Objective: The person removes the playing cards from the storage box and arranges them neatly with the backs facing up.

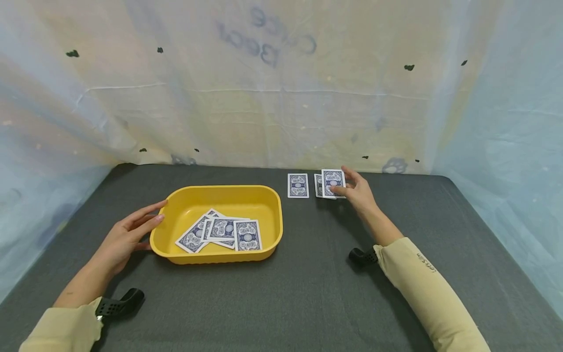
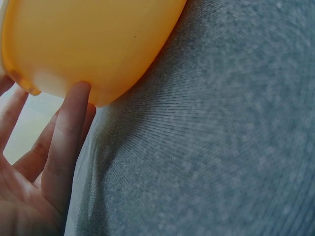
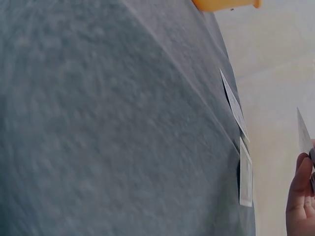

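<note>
My right hand (image 1: pixel 358 193) pinches a blue-backed playing card (image 1: pixel 333 178) by its right side, thumb across its back. In the right wrist view this held card (image 3: pixel 303 132) looks raised off the table. Partly hidden beneath it in the head view is a second card (image 1: pixel 318 186), and to the left lies another card (image 1: pixel 298 186), also back up. A yellow tray (image 1: pixel 220 192) contains several overlapping cards (image 1: pixel 248 235). At the tray's left end, my left hand (image 1: pixel 125 239) touches the rim and outer wall with mostly straight fingers (image 2: pixel 69 123).
Dark grey cloth covers the table (image 1: pixel 281 303). A pale plastic sheet (image 1: pixel 281 122) hangs behind the far edge and along both sides. Black straps with dark attachments circle both wrists.
</note>
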`<state>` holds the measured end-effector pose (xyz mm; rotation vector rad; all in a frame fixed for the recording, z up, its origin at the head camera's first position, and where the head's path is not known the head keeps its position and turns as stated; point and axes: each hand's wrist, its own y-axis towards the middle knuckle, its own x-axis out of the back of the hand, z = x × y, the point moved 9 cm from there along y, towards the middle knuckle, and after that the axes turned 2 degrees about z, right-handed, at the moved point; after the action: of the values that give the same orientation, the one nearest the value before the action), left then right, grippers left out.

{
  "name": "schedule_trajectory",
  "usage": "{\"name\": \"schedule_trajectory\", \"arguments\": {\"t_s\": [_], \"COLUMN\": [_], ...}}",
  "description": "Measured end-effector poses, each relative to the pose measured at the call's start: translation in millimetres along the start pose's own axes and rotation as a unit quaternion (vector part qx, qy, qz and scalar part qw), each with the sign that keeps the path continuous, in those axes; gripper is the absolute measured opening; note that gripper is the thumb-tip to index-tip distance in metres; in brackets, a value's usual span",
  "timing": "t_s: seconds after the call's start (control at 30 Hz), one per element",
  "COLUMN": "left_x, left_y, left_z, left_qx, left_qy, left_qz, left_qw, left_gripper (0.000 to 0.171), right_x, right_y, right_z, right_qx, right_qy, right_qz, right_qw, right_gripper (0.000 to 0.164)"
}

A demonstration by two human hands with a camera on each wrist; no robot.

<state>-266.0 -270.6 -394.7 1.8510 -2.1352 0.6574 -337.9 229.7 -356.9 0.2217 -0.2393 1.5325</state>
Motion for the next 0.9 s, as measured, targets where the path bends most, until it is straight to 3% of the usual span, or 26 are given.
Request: {"name": "schedule_trajectory", "arguments": {"t_s": [0.9], "left_x": [0.9], "left_y": [-0.8], "left_z": [-0.4], "left_qx": [0.0], "left_qy": [-0.004], "left_qz": [0.001], "left_qw": [1.0], "left_gripper": [0.061], "right_x": [45], "right_y": [13], "right_z": [-23], "right_qx": [-0.005], "right_qy": [-0.038], "right_qz": [-0.041], "right_qw": [0.998], "right_gripper": [0.075]}}
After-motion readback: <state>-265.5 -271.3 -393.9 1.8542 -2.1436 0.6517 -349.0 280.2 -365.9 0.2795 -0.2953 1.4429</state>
